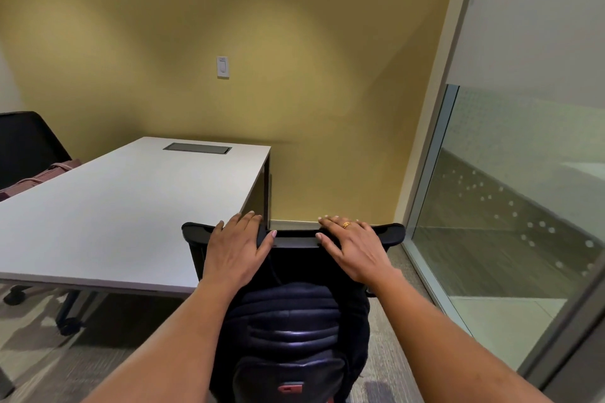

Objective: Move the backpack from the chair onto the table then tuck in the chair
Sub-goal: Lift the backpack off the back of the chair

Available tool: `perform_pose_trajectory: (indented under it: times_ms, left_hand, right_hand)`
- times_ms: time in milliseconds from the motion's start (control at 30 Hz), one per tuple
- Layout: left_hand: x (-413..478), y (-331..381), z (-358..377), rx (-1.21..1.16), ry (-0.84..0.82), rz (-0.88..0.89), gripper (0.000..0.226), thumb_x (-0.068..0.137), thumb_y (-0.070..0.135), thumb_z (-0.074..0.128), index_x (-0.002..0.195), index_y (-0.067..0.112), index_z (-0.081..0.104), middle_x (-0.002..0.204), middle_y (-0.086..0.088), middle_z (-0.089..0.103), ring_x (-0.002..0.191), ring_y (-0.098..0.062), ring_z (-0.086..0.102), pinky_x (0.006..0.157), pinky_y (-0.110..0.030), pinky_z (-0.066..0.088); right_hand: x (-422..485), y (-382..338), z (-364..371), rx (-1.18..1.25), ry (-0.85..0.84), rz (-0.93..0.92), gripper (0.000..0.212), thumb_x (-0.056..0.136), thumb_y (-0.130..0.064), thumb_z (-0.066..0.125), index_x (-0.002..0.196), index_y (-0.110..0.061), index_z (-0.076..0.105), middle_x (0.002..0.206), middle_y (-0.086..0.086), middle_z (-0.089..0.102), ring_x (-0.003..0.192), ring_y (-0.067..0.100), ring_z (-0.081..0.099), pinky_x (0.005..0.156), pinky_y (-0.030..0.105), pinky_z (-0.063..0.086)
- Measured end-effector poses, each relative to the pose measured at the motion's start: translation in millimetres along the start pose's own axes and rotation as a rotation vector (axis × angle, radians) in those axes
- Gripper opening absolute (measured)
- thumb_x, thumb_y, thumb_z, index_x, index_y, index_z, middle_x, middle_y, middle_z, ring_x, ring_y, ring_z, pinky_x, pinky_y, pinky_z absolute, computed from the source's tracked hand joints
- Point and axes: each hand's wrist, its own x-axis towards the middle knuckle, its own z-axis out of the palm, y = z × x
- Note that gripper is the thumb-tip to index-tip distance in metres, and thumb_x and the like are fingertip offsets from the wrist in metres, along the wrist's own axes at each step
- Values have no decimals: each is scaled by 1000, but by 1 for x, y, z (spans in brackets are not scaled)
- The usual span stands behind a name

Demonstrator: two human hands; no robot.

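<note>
Grip unclenched: left hand (235,249), right hand (353,249) flat atop chair (389,234) back, fingers (247,221) straight.

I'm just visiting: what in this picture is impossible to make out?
All in the head view:
1. Chair seat and base: hidden under the backpack; only the chair back shows, with the left hand and right hand resting on it.
2. Backpack's lower end: cut off by the bottom edge.
3. Pink bag: mostly hidden behind the table.
4. Wall switch markings: too small.
</note>
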Motion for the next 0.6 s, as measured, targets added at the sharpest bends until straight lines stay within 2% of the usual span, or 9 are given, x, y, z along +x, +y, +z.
perform_pose_trajectory:
  times_ms: [133,267,433,533,600]
  left_hand:
    - [0,1,-1,5,33,0,48,92,50,29,114,17,57,115,-2,65,109,-22,56,94,-40,43]
    - [-3,4,-3,-15,83,-6,38,91,45,40,98,16,62,92,-4,67,87,-25,61,77,-37,46]
    - [-1,3,-4,-14,69,7,41,91,49,35,98,18,61,92,0,67,85,-21,60,74,-32,43]
    - [-1,2,-3,-10,64,15,45,91,51,32,103,19,60,97,1,67,89,-20,61,76,-32,45]
    - [-1,1,-3,-4,55,23,46,91,51,31,107,19,59,101,1,67,93,-19,61,79,-32,46]
  right_hand:
    - [5,18,-13,39,-109,-75,50,93,-54,29,127,-25,50,135,-1,54,120,18,49,98,34,36]
    - [12,32,-17,134,-179,-104,50,89,-61,30,117,-29,54,125,-1,61,110,20,55,89,33,41]
    - [23,44,-19,242,-298,-127,67,73,-80,30,118,-36,53,125,-6,60,111,13,53,94,32,42]
    - [27,49,-22,270,-352,-141,71,69,-83,33,120,-37,51,128,-7,58,113,12,53,96,31,41]
    - [26,50,-21,272,-337,-156,69,70,-82,34,118,-36,53,122,-5,61,108,13,56,94,33,44]
